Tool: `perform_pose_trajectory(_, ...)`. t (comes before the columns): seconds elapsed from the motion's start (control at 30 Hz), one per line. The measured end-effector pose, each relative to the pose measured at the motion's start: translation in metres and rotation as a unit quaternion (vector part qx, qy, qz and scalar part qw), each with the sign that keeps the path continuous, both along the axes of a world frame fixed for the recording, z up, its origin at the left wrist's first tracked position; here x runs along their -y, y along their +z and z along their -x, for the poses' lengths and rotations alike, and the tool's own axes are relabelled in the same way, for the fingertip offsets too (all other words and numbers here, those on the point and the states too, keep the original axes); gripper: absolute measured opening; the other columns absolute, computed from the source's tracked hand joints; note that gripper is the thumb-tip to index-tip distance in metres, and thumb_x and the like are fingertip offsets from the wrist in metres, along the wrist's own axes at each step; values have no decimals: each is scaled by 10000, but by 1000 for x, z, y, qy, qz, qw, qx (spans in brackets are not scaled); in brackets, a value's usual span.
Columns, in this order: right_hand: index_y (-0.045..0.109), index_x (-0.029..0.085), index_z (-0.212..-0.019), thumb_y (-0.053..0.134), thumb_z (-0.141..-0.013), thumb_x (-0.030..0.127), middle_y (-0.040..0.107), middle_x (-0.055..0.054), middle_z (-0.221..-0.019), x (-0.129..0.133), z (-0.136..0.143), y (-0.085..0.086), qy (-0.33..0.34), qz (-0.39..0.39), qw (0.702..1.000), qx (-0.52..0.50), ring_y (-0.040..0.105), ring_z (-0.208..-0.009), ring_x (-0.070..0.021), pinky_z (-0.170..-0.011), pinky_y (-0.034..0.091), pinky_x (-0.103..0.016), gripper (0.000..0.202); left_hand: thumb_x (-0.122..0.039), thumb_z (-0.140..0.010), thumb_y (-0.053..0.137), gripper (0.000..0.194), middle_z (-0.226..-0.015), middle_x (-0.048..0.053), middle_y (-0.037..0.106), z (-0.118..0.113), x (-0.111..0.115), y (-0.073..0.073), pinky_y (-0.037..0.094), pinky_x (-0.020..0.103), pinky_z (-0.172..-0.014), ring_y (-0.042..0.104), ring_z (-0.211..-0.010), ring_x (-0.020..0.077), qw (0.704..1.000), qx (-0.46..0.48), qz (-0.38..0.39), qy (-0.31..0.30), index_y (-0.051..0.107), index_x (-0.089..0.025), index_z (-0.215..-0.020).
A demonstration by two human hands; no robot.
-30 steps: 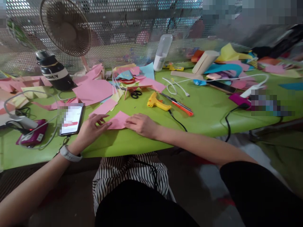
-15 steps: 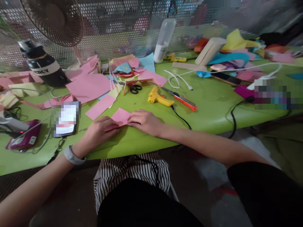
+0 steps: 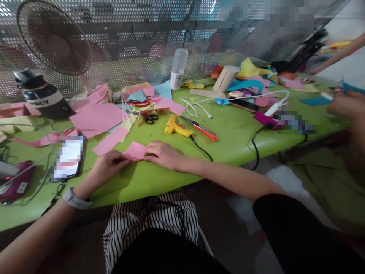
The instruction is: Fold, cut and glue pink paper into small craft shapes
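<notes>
On green table [image 3: 234, 139], small pink paper [image 3: 135, 150], straight-edged

- Light filters through the perforated panel [image 3: 119, 49] ahead of me.
- A soft sheen brightens the green tabletop [image 3: 232, 137]; below, I sit in dimness.
- My left hand [image 3: 110, 164] and right hand [image 3: 162, 154] cast faint shadows.
- Pixel blocks mask the phone [image 3: 68, 158].
- Another person's hand [image 3: 346, 106] blurs, far right.

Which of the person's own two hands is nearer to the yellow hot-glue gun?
Right. The right hand is on the near side of the yellow hot-glue gun, slightly left; the left hand is farther left, across the small pink paper.
</notes>
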State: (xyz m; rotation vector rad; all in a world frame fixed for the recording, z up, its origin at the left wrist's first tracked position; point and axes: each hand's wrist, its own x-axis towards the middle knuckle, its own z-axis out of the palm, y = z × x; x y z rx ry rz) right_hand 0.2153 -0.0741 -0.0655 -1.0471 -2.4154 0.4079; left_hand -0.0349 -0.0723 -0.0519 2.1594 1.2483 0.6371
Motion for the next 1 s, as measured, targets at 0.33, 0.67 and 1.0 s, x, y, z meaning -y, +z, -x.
perform_pose_trajectory(0.33, 677, 171, -897, 620, -917, 304, 667, -55, -911, -9, 6, 13, -44, 84, 995, 38, 581, -829, -166, -694, 386, -274, 146, -526, -838, 626, 329, -908, 61, 739, 2, -6, 0, 510, 285, -685, 670, -791, 209, 999, -46, -23, 10, 727, -217, -890)
perform_pose_trajectory(0.67, 673, 184, -918, 598, -924, 344, 695, -67, -967, -14, 8, 19, -56, 127, 988, 62, 596, -853, -176, -694, 370, -275, 177, -583, -844, 584, 404, -895, 53, 736, 9, -9, 0, 482, 283, -649, 651, -755, 198, 997, -75, 11, 18, 717, -203, -875)
perform_pose_trajectory(1.0, 678, 177, -933, 603, -910, 373, 712, -69, -966, -23, 5, 14, -32, 134, 989, 56, 608, -844, -182, -645, 352, -266, 212, -599, -825, 587, 429, -846, 52, 739, 6, -9, 6, 475, 287, -636, 646, -740, 206, 997, -65, 44, 24, 716, -191, -862)
